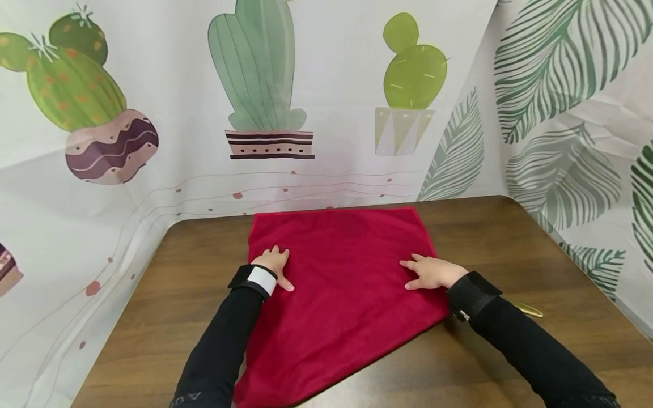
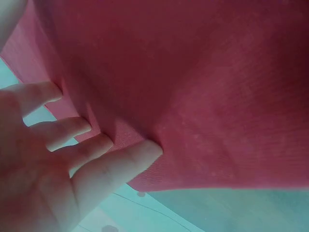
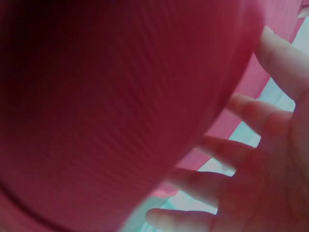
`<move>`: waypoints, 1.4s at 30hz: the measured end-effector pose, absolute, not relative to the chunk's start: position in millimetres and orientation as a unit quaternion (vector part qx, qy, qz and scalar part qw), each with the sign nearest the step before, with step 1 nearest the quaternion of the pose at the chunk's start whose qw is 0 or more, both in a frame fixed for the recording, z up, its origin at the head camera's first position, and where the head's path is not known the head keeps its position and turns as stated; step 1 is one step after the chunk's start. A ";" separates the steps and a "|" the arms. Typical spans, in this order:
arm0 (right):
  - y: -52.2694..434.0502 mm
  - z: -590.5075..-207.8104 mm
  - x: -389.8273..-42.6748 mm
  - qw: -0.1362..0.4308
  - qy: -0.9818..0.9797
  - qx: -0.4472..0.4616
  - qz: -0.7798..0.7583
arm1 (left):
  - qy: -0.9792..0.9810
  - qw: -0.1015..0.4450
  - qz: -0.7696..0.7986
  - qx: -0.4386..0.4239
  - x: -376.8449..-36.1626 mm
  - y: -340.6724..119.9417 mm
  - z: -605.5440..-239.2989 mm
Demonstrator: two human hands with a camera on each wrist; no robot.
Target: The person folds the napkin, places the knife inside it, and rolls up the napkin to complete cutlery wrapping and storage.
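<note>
Red cloth (image 1: 347,283) lies spread flat at the centre of the frame on the brown wooden table (image 1: 510,238), its far edge close to the cactus-print backdrop (image 1: 255,85) and one corner running toward the lower left of the frame.

Left hand (image 1: 272,265) rests palm-down near the cloth's left edge, fingers straight and spread, gripping nothing. Right hand (image 1: 431,273) lies the same way near the right edge, fingers extended flat.

Handling, as a judgement: soft, thin, light fabric with a fine ribbed weave. It should drape and crease readily and slide on the smooth wood, so flat palms will shift it. Best purchase would be a pinch at a corner or along an edge.

View differences: the head camera alone shows the whole outline, the table and a small yellowish object (image 1: 528,309) just behind the right sleeve; what it is I cannot tell. The left wrist camera shows fingertips (image 2: 145,150) pressing the fabric and its weave. The right wrist camera shows spread fingers (image 3: 212,186), with the cloth blurred.
</note>
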State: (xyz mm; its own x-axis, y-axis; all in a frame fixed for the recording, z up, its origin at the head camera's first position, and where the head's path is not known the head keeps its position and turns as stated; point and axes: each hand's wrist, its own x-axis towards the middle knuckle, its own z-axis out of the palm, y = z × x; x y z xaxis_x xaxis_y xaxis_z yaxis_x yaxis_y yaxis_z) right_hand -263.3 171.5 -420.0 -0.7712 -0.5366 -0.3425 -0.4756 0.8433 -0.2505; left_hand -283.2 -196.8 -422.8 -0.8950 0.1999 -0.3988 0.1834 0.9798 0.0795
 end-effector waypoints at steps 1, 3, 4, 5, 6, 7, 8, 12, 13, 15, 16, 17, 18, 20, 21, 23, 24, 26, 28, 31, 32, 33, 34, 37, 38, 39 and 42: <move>172.5 -420.8 -266.4 0.199 0.938 -0.274 -0.073 | 0.973 0.208 0.021 0.095 -282.7 -196.4 -421.9; 173.8 -421.8 -271.6 0.189 0.938 -0.280 -0.072 | 0.974 0.207 0.024 0.093 -280.9 -195.5 -419.7; 174.5 -422.2 -273.6 0.185 0.939 -0.281 -0.074 | 0.974 0.206 0.026 0.093 -280.6 -195.6 -419.8; 175.2 -422.3 -275.7 0.184 0.939 -0.281 -0.078 | 0.974 0.203 0.027 0.094 -281.3 -196.1 -421.1; 175.8 -422.6 -277.8 0.182 0.939 -0.281 -0.082 | 0.975 0.199 0.027 0.095 -282.1 -196.8 -422.4; 176.5 -422.4 -279.3 0.179 0.939 -0.281 -0.085 | 0.976 0.195 0.027 0.096 -282.9 -197.3 -423.2; 177.3 -421.7 -280.4 0.179 0.939 -0.279 -0.091 | 0.977 0.189 0.027 0.099 -283.1 -197.8 -424.0; 187.4 -415.6 -272.9 0.161 0.936 -0.274 -0.151 | 0.981 0.150 0.041 0.116 -265.2 -202.4 -423.3; 192.5 -413.3 -266.4 0.150 0.935 -0.270 -0.173 | 0.982 0.134 0.050 0.124 -254.4 -205.3 -421.1; 204.7 -409.6 -251.4 0.127 0.935 -0.250 -0.218 | 0.984 0.102 0.072 0.131 -230.8 -218.3 -419.1; 211.6 -408.1 -242.4 0.115 0.935 -0.238 -0.235 | 0.984 0.089 0.084 0.130 -218.2 -226.8 -417.6; 219.0 -406.8 -233.6 0.106 0.935 -0.227 -0.250 | 0.984 0.079 0.095 0.125 -205.7 -236.5 -415.4; 225.9 -406.1 -224.9 0.101 0.936 -0.216 -0.259 | 0.984 0.076 0.105 0.121 -194.1 -246.6 -413.3; 238.0 -404.8 -209.2 0.115 0.932 -0.197 -0.281 | 0.982 0.092 0.134 0.099 -173.8 -265.5 -409.3; 242.4 -404.8 -202.7 0.134 0.926 -0.191 -0.296 | 0.977 0.108 0.156 0.092 -165.0 -273.4 -407.8; 248.0 -405.3 -192.0 0.185 0.905 -0.175 -0.341 | 0.962 0.153 0.211 0.087 -150.3 -283.6 -406.4; 249.4 -407.0 -188.4 0.207 0.892 -0.164 -0.366 | 0.949 0.178 0.244 0.089 -144.5 -286.1 -406.6; 249.3 -411.2 -184.8 0.239 0.867 -0.136 -0.415 | 0.920 0.218 0.313 0.087 -135.2 -285.5 -407.3; 247.2 -416.5 -185.3 0.245 0.847 -0.101 -0.460 | 0.889 0.246 0.375 0.090 -129.6 -279.2 -408.7; 242.1 -426.9 -189.0 0.248 0.808 -0.079 -0.528 | 0.852 0.273 0.442 0.070 -121.9 -266.4 -412.8; 241.1 -429.3 -190.0 0.254 0.793 -0.078 -0.548 | 0.841 0.281 0.457 0.063 -120.6 -262.2 -414.1; 240.9 -431.1 -190.8 0.263 0.778 -0.086 -0.564 | 0.831 0.289 0.473 0.055 -119.6 -258.3 -415.3; 240.7 -432.6 -191.2 0.272 0.763 -0.099 -0.578 | 0.821 0.294 0.487 0.047 -119.3 -254.9 -416.6; 239.6 -433.5 -189.5 0.274 0.747 -0.165 -0.583 | 0.777 0.308 0.547 0.045 -120.8 -248.6 -419.8; 238.6 -433.1 -188.4 0.265 0.746 -0.188 -0.581 | 0.760 0.308 0.571 0.045 -121.8 -247.2 -420.6; 237.0 -432.5 -187.5 0.250 0.745 -0.209 -0.582 | 0.740 0.307 0.596 0.045 -122.6 -246.2 -421.2; 229.0 -430.1 -184.9 0.192 0.747 -0.232 -0.592 | 0.688 0.298 0.661 0.035 -124.3 -241.7 -421.6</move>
